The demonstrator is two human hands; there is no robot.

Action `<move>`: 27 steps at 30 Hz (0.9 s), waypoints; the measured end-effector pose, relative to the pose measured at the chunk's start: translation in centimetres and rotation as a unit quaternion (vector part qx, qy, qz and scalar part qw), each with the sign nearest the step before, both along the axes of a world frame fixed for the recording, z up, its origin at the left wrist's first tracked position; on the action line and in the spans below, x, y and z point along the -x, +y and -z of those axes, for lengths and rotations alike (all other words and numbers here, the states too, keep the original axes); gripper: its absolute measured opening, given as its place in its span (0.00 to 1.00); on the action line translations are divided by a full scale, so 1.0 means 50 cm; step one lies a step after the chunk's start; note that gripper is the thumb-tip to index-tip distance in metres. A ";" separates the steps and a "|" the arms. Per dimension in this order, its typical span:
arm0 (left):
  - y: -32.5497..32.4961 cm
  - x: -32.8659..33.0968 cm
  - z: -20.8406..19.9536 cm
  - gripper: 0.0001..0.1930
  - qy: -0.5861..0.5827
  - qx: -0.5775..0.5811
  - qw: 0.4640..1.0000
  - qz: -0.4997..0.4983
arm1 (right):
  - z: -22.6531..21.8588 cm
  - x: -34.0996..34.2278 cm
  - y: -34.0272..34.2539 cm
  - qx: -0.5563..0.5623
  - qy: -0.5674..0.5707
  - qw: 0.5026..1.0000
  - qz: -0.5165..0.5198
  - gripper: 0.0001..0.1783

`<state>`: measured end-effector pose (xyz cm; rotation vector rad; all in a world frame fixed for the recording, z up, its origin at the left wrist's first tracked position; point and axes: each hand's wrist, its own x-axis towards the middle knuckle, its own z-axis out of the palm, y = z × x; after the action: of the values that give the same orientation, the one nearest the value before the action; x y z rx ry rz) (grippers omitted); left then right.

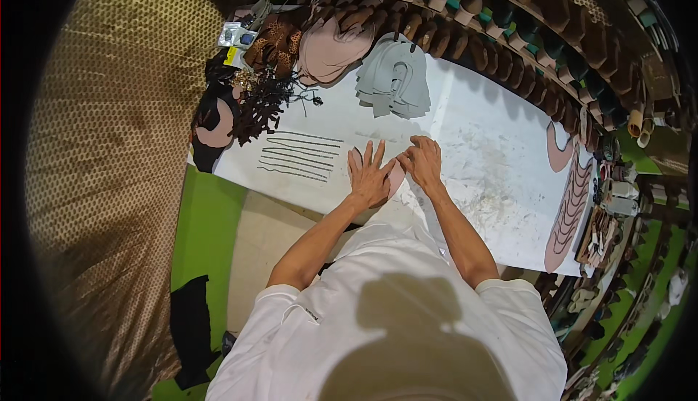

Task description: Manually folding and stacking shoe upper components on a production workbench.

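My left hand (372,177) lies flat with fingers spread, pressing a pink cut piece (396,181) of sheet material onto the white tabletop. Part of the piece shows past the fingers and between my hands. My right hand (423,161) is beside it, its fingers bent and drawn together at the far edge of the piece; whatever they pinch is too small to make out. Left of my hands, several thin dark strips (302,157) lie in rows. Beyond my hands sits a fanned stack of grey cut pieces (392,85).
Black scraps (262,103), leopard-print material (275,46) and large pink pieces (331,52) crowd the table's far left. Overlapping pink pieces with dark edges (571,212) lie along the right end. Rows of shoe lasts (502,23) fill racks behind the table (502,183).
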<state>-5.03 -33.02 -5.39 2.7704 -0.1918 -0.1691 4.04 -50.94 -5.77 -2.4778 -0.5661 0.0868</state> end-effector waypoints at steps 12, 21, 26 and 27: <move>-0.004 0.003 -0.003 0.31 0.021 0.016 1.000 -0.010 | 0.013 -0.007 -0.004 -0.003 0.000 1.000 -0.003 0.14; -0.006 0.004 0.001 0.32 0.018 0.023 0.999 -0.021 | -0.002 -0.006 0.015 0.020 0.049 0.995 0.082 0.12; -0.007 0.004 0.002 0.32 0.043 0.038 0.998 -0.039 | -0.005 -0.025 0.009 0.054 0.073 0.990 0.110 0.11; -0.010 0.000 -0.003 0.33 0.031 0.052 0.997 -0.037 | 0.026 -0.033 -0.015 -0.013 0.076 0.990 0.116 0.12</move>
<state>-5.02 -33.53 -5.24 2.6597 -0.0786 -0.2189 5.70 -51.68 -7.06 -2.4664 -0.2114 0.1732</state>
